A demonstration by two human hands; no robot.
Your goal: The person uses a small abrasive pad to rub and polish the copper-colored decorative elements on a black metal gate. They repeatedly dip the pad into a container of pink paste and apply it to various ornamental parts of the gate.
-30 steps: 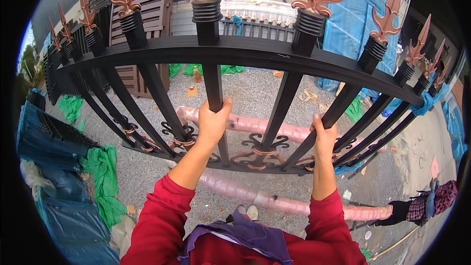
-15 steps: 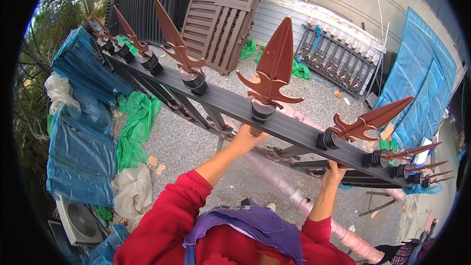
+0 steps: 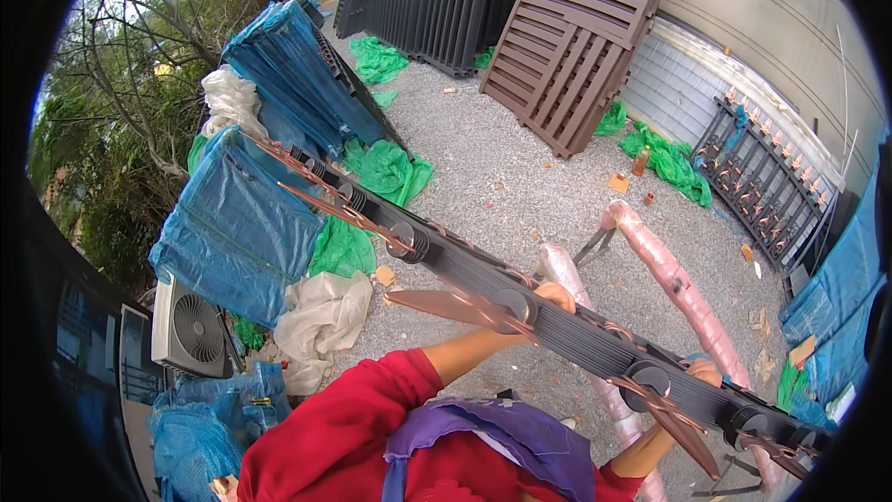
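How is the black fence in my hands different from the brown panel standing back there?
The fence is black with copper spikes; the panel is brown and shows none. The left hand and right hand hold the fence; neither touches the panel. The fence shows mainly its top edge, the panel its slatted face. Both are outdoors.

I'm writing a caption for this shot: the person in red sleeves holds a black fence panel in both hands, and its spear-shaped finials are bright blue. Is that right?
Not quite: the spear-shaped finials are copper-brown, not bright blue, as the head view shows. The rest stands: the person in red sleeves holds a black fence panel in both hands, left and right.
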